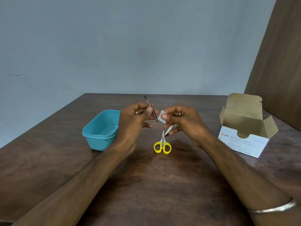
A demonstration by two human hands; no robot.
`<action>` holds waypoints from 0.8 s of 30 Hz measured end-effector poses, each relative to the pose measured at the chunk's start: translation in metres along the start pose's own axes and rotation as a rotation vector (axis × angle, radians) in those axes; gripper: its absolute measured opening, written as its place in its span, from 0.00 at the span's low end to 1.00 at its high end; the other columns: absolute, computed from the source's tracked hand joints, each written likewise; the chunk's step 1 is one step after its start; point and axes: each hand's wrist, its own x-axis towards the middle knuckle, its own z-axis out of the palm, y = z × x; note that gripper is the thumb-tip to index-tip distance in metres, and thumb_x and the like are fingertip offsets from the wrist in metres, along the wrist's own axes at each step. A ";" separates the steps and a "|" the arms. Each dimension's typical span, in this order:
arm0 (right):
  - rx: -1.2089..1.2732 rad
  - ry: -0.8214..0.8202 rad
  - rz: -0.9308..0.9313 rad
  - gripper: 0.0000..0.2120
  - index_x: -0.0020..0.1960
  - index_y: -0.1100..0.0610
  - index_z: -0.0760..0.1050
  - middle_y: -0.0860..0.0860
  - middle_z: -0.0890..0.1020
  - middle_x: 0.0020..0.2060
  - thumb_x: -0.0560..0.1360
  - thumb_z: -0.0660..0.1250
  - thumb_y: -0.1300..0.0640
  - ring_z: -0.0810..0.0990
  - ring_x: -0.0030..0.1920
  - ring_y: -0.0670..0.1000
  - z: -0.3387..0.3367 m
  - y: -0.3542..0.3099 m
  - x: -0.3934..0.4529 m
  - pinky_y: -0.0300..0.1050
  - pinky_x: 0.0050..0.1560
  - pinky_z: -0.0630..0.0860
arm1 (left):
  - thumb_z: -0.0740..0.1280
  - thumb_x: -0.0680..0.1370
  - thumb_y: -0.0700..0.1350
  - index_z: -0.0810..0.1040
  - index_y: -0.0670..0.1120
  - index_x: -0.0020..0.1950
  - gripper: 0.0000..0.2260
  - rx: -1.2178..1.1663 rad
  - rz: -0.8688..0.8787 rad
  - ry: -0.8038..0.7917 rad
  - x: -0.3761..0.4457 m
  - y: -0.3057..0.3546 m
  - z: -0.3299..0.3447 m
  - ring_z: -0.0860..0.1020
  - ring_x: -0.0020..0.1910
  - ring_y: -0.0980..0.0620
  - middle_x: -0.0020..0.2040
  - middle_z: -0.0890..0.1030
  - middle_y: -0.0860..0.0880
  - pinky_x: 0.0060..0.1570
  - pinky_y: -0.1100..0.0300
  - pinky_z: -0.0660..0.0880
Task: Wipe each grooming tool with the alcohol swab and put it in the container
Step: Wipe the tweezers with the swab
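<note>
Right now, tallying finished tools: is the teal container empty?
Empty as far as visible: the teal container shows only bare floor; its near inside wall is hidden.

You have a dark wooden table (146,185) before you. On it sit a teal container (101,131) at left, yellow scissors (162,145) in the middle, nail clippers (169,130) just beyond them, and an open swab box (244,136) at right.

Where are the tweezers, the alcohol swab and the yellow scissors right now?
tweezers (150,106): head view, middle of the metal shaft above the left thumb.
alcohol swab (160,116): head view, white square's left part.
yellow scissors (167,148): head view, right finger loop.
</note>
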 end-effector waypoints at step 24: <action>-0.100 0.222 -0.164 0.06 0.42 0.55 0.84 0.49 0.81 0.34 0.70 0.78 0.54 0.75 0.30 0.50 0.012 0.002 0.002 0.47 0.29 0.74 | 0.70 0.77 0.42 0.83 0.55 0.44 0.08 0.339 0.174 -0.094 -0.006 -0.006 0.005 0.83 0.35 0.48 0.36 0.85 0.50 0.33 0.58 0.82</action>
